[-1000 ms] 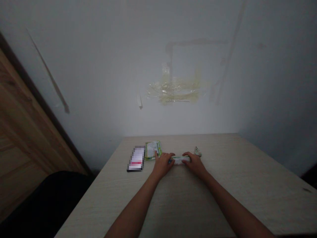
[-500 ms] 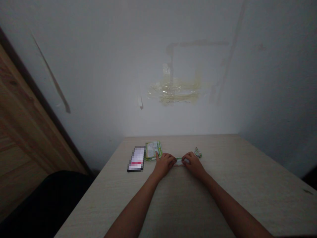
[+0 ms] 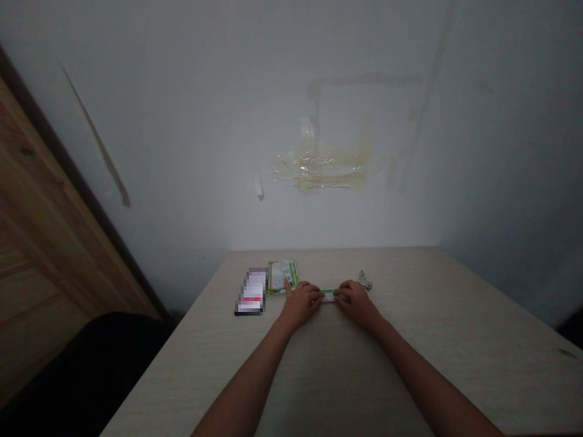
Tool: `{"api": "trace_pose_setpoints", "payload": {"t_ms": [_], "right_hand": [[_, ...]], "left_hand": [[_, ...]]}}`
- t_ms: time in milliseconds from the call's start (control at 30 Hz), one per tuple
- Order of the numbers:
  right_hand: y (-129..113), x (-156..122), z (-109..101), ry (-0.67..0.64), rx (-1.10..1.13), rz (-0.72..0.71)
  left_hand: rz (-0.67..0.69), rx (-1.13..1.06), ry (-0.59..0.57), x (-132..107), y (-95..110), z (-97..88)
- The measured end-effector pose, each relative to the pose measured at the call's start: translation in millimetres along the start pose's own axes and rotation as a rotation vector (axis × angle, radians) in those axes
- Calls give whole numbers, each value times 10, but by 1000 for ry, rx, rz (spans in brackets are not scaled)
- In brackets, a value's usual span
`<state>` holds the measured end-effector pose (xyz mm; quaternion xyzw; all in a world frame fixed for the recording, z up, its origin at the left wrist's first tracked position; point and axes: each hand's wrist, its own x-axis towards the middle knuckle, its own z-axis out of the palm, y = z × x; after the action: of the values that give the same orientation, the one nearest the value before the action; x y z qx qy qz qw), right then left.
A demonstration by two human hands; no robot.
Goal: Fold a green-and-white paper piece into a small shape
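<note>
Between my two hands a narrow green-and-white packet (image 3: 328, 295), seemingly folded, lies on the table. My left hand (image 3: 300, 303) has its fingers closed on the packet's left end, with the thumb hidden from sight in part. At the other end, my right hand (image 3: 357, 304) grips with bent fingers. Just beyond my left hand are flat green-and-white packets (image 3: 283, 275), printed with small text. A small folded green-and-white piece (image 3: 365, 280) stands behind my right hand.
A phone (image 3: 252, 292) with a blurred screen lies at the left of the pale wooden table (image 3: 346, 376). Behind the table rises a grey wall (image 3: 191, 121) with tape remnants (image 3: 323, 167). A dark rounded object (image 3: 104, 370) is at lower left, near wooden boards (image 3: 40, 200).
My fingers have shifted slightly and lie flatter along the packet. It looks a little narrower between my hands. The other things have stayed in place.
</note>
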<state>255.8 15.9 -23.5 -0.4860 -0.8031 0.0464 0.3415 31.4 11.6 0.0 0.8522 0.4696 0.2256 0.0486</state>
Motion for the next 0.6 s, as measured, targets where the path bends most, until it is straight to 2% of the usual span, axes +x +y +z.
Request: {"api": "trace_pose_setpoints", "payload": {"t_ms": [333,600], "right_hand": [[-21,-6,-1,-3,-37,-2],[-49,15,-27,25,-23,-86]], "left_hand": [[10,43,11,16,31,-20],[-11,57,40,20,74,-36]]}}
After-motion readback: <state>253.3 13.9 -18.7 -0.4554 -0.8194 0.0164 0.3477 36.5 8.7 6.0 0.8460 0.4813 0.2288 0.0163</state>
